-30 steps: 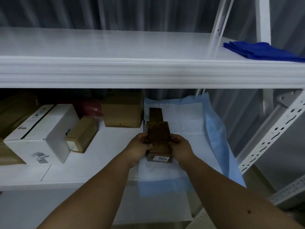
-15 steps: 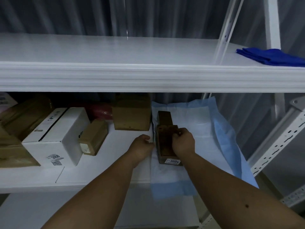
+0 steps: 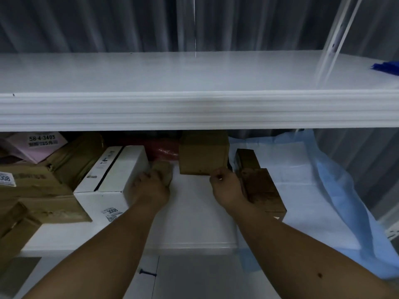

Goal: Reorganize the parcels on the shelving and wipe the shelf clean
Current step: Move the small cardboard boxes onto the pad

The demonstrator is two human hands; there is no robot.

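On the lower shelf [image 3: 194, 225], my left hand [image 3: 151, 188] closes over the near end of a small brown box [image 3: 163, 168] beside a white box [image 3: 116, 169]. My right hand [image 3: 226, 188] has its fingers curled with nothing in them, fingertips at the lower right corner of a cardboard box [image 3: 203, 156]. Just right of that hand, a dark brown parcel [image 3: 262, 188] lies on a blue and white pad [image 3: 302, 169], with a second dark parcel [image 3: 247, 157] behind it. A folded blue cloth [image 3: 386, 67] lies at the far right of the upper shelf [image 3: 194, 111].
Large taped brown boxes [image 3: 43, 184] and a pink parcel [image 3: 32, 145] crowd the lower shelf's left end. A red parcel [image 3: 166, 149] sits at the back. The upper shelf's front edge overhangs the lower one. A white upright [image 3: 332, 39] rises at the right.
Both hands let go of the dark brown parcel, now lying on the pad. My left hand moved left onto the small brown box, my right hand to the cardboard box's corner. The view shifted left.
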